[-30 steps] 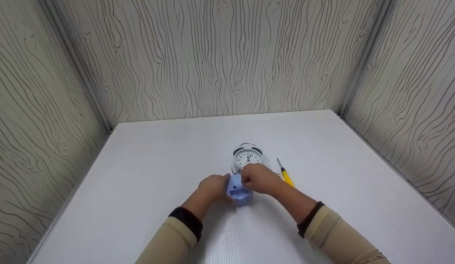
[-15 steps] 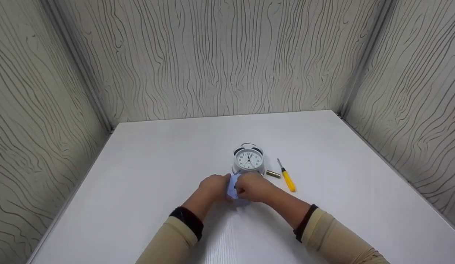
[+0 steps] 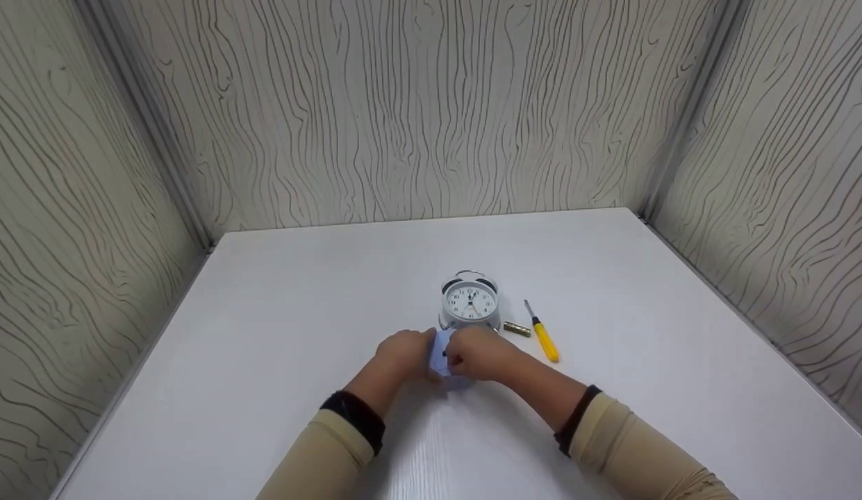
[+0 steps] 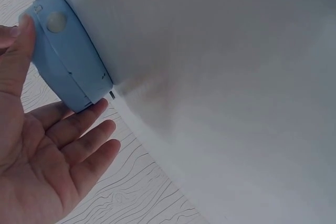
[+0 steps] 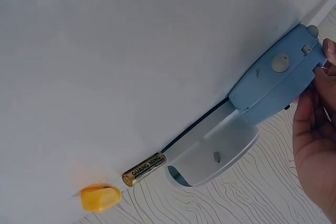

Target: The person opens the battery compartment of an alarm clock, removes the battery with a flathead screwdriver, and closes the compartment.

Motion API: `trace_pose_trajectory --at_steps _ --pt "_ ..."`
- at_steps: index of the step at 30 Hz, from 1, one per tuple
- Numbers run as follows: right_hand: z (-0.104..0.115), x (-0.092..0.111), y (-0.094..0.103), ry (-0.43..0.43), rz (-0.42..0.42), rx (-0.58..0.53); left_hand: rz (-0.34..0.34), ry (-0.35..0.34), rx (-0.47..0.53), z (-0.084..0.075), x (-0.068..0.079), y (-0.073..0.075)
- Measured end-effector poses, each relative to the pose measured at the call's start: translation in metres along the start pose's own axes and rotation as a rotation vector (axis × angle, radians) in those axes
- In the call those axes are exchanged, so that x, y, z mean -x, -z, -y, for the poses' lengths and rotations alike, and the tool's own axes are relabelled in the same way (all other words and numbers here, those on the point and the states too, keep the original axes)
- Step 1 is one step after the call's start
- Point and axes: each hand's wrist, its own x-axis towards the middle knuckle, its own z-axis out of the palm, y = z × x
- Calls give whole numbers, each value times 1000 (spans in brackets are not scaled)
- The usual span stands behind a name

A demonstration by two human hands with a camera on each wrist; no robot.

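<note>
A small light-blue plastic device (image 3: 439, 347) with rounded pale knobs is between my hands, in front of the white alarm clock. My left hand (image 3: 405, 354) grips its left side. In the left wrist view, the left thumb presses the upper edge of the device (image 4: 68, 56) and the middle fingertip supports the lower end; the other fingers spread away. My right hand (image 3: 486, 355), fingers curled, covers most of the back of the device. The right wrist view shows its fingertips at the edge of the device (image 5: 278, 82); exactly what they pinch there I cannot tell.
Behind the hands stands a white twin-bell alarm clock (image 3: 470, 303). A gold battery (image 3: 517, 328) lies just right of it, and a screwdriver (image 3: 546, 344) with a yellow handle lies further right. Wood-patterned panels (image 3: 431, 118) enclose the white table (image 3: 319, 298).
A second ago the device's open compartment was visible; the right hand has since moved slightly down and left over it, uncovering the battery and the clock's lower part. The left hand has held still.
</note>
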Motion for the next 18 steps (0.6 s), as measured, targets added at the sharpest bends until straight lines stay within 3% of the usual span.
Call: trace_pose_trajectory --at_steps 9,14,18 --pt "-2 -1 0 -76 -7 -100 -1 1 8 0 2 1" --pt "2 -1 -3 -9 -38 25 -6 4 10 -1 5 3" --pt "8 1 -4 -25 -20 69 1 -3 6 -1 6 4"
